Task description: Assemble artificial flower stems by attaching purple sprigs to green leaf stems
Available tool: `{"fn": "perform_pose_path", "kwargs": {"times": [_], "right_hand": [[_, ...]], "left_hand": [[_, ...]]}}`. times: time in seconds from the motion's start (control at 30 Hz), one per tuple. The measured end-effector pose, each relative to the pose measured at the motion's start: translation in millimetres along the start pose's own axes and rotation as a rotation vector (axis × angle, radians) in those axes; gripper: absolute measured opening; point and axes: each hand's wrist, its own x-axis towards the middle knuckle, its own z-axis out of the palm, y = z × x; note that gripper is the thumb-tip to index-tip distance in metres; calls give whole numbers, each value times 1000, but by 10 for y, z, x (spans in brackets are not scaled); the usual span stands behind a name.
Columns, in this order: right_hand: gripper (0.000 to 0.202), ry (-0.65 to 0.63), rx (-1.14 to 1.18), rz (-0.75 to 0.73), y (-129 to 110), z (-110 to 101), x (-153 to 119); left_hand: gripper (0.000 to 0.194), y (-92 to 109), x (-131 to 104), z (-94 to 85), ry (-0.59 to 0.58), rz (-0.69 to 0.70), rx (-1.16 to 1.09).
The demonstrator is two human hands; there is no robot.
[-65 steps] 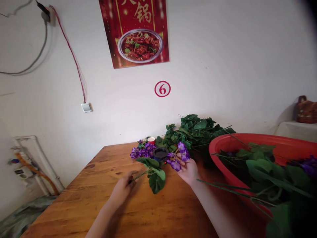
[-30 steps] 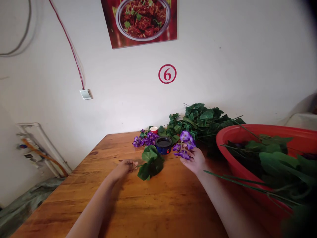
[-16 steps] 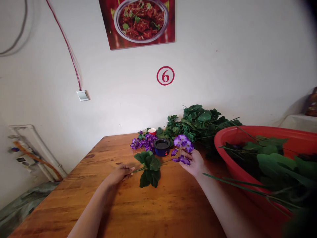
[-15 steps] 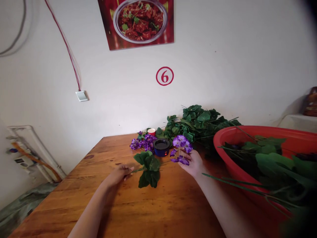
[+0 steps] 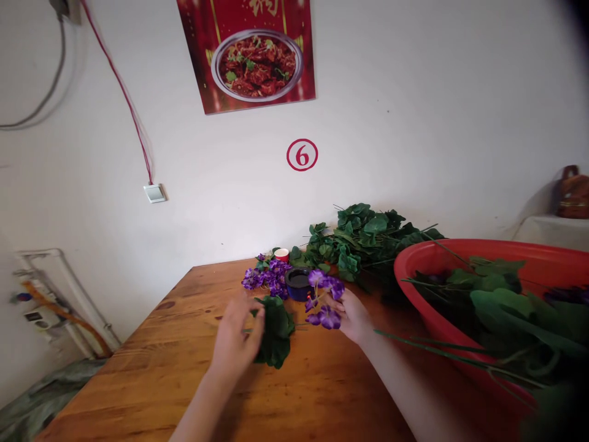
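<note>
My right hand (image 5: 355,316) pinches a sprig of purple artificial flowers (image 5: 329,316), its blossoms hanging in front of the fingers. To the left, my left hand (image 5: 240,334) is beside a cluster of green artificial leaves (image 5: 276,337), thumb and fingers apart, slightly blurred. Its fingertips overlap the leaves' left edge; whether they touch is unclear. A thin stem shows between the leaves and the flowers. Just behind the flowers stands a small round dark-blue pot (image 5: 298,285) with a red light and a dark hollow top. More purple blossoms (image 5: 271,279) lie left of it.
A red-and-white cup (image 5: 281,254) stands behind the blossoms. Piled leafy stems (image 5: 368,236) lie against the wall. On the right, a large red basin (image 5: 426,294) holds leaves and flowers, with stems jutting over its rim. The wooden table (image 5: 151,356) ends on the left.
My left hand has let go of the stem end and moved right, up to the leaves. My right hand has shifted slightly left and down with the flowers. The view has tilted up.
</note>
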Motion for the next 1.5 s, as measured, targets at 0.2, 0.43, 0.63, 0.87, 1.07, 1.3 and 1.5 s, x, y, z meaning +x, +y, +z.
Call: {"fn": "perform_pose_path", "kwargs": {"times": [0.2,0.43,0.63,0.87,1.07,1.3,1.5], "right_hand": [[23,29,-218,22,91,136,-55],[37,5,-400,-40,225,160,-19],[38,28,-533,-198,101,120,-58],[66,-286,-471,-11,123,194,-139],[76,-413,-621,-101,-50,246,-270],[21,-292,-982,-403,64,239,-199],[24,20,-880,-362,96,198,-122]], "left_hand": [[19,436,118,429,-319,-50,-165],[27,82,63,761,-305,-192,-410],[26,8,-24,903,-346,-472,-1069],[14,58,-138,1011,-465,-676,-1604],[19,11,-149,1036,-601,-698,-1826],[24,-6,-146,1061,-639,-639,-1639],[38,41,-141,1093,-530,-504,-1435]]}}
